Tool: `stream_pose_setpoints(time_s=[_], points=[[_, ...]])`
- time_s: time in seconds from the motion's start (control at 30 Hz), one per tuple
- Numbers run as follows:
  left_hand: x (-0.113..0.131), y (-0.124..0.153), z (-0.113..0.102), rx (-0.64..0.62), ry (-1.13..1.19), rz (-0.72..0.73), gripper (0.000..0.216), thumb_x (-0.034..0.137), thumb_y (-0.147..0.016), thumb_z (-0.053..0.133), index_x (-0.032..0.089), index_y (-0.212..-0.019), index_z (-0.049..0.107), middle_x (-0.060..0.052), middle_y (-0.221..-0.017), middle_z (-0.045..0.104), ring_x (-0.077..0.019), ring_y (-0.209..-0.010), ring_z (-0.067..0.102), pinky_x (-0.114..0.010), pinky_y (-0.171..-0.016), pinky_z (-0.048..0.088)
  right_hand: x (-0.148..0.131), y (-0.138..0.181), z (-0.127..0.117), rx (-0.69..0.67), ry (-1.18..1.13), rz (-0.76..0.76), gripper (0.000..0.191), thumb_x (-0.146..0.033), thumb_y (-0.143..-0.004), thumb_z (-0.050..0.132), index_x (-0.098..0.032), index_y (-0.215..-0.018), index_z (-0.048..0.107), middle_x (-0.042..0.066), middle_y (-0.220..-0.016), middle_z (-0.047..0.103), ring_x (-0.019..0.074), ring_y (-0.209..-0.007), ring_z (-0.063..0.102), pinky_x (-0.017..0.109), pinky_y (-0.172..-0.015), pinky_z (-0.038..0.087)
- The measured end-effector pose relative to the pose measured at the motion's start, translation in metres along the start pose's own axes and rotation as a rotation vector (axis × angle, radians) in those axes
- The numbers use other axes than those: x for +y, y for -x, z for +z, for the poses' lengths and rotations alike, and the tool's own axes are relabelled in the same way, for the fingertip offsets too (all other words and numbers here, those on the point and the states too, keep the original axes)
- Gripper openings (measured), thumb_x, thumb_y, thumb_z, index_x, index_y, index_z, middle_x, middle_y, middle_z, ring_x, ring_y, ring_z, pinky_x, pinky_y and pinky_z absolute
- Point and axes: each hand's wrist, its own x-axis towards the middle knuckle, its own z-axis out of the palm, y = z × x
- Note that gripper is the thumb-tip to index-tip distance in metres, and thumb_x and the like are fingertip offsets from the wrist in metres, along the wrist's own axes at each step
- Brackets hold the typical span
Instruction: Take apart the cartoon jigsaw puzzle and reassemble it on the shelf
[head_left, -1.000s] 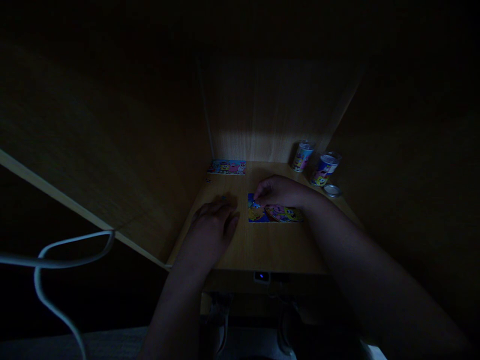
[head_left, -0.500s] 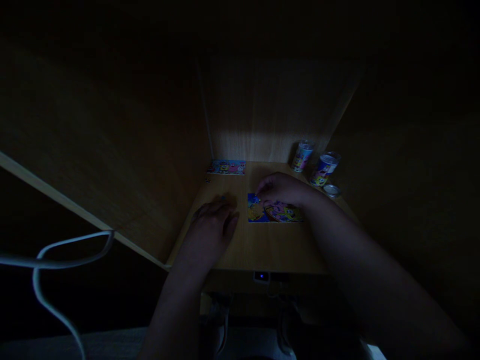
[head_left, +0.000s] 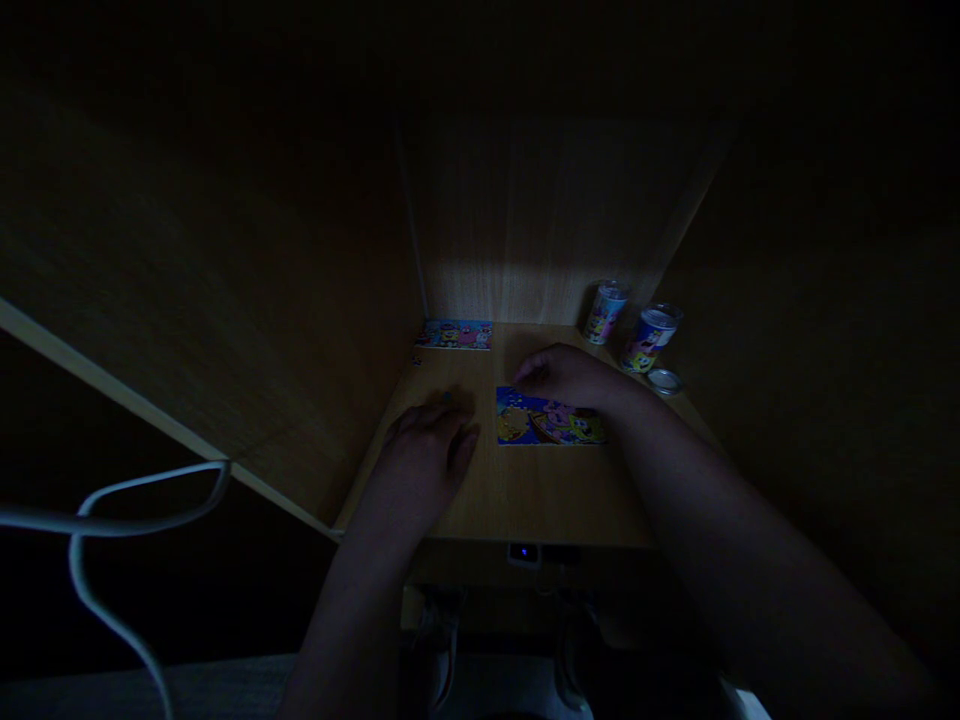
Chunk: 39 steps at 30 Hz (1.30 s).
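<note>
left hand (head_left: 427, 450): flat, palm down on the light wooden worktop (head_left: 525, 490), fingers loosely stretched, clamped on nothing visible. right hand (head_left: 566, 378): fingers bent down at the far edge of the flat colourful cartoon jigsaw picture (head_left: 551, 425), too dark to tell whether pinched shut. jigsaw lying mid-worktop, just right of the left hand. at the back: second cartoon card (head_left: 454, 334), two printed cylindrical tins (head_left: 604, 312), round metal lid (head_left: 664, 380).
</note>
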Motion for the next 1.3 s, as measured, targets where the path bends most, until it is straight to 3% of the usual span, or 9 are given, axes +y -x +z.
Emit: stream_pose_setpoints(time_s=[0.1, 0.3, 0.7, 0.9, 1.1, 1.3], points=[[0.000, -0.001, 0.001, 0.012, 0.006, 0.001, 0.021, 0.028, -0.107, 0.060, 0.020, -0.120, 0.075, -0.011, -0.132, 0.076, -0.0313, -0.125, 0.069, -0.054, -0.114, 0.054, 0.002, -0.001, 0.002, -0.007, 0.064, -0.041, 0.014, -0.031, -0.087, 0.086, -0.024, -0.098, 0.082, 0.002, -0.100, 0.084, 0.0204, -0.093, 0.077, 0.029, -0.083, 0.057], [-0.002, -0.001, 0.003, 0.016, 0.011, 0.014, 0.022, 0.028, -0.108, 0.058, 0.020, -0.119, 0.075, -0.011, -0.131, 0.077, -0.0307, -0.123, 0.070, -0.054, -0.114, 0.055, 0.004, -0.002, 0.005, -0.033, 0.136, -0.088, 0.013, -0.027, -0.088, 0.086, -0.022, -0.098, 0.082, 0.003, -0.105, 0.085, 0.0201, -0.097, 0.078, 0.029, -0.088, 0.055], [-0.002, -0.001, 0.005, 0.026, -0.013, 0.009, 0.023, 0.027, -0.107, 0.065, 0.017, -0.125, 0.075, -0.012, -0.133, 0.076, -0.0321, -0.127, 0.069, -0.053, -0.115, 0.054, 0.008, -0.006, 0.007, -0.026, 0.121, -0.046, 0.017, -0.029, -0.083, 0.087, -0.021, -0.098, 0.083, 0.002, -0.098, 0.085, 0.0197, -0.091, 0.078, 0.027, -0.079, 0.055], [-0.003, -0.001, 0.004, 0.023, 0.009, 0.009, 0.022, 0.027, -0.107, 0.063, 0.017, -0.123, 0.075, -0.011, -0.137, 0.075, -0.0313, -0.129, 0.068, -0.053, -0.115, 0.054, -0.001, -0.001, 0.004, -0.083, 0.047, -0.023, 0.013, -0.029, -0.086, 0.083, -0.019, -0.094, 0.083, 0.001, -0.091, 0.083, 0.0176, -0.083, 0.075, 0.025, -0.073, 0.053], [-0.004, 0.000, 0.005, 0.028, 0.014, 0.024, 0.022, 0.027, -0.107, 0.062, 0.018, -0.121, 0.076, -0.011, -0.132, 0.076, -0.0310, -0.125, 0.070, -0.055, -0.114, 0.055, -0.002, 0.002, -0.002, -0.120, -0.088, 0.042, 0.023, -0.024, -0.088, 0.080, -0.022, -0.111, 0.083, 0.003, -0.108, 0.085, 0.0173, -0.090, 0.076, 0.025, -0.080, 0.057], [-0.003, -0.001, 0.002, 0.019, -0.007, 0.015, 0.023, 0.028, -0.107, 0.062, 0.017, -0.122, 0.076, -0.013, -0.133, 0.076, -0.0322, -0.124, 0.070, -0.055, -0.113, 0.055, -0.004, 0.004, -0.007, -0.164, -0.141, 0.122, 0.013, -0.024, -0.089, 0.076, -0.021, -0.101, 0.082, 0.003, -0.091, 0.082, 0.0144, -0.075, 0.072, 0.024, -0.068, 0.055]])
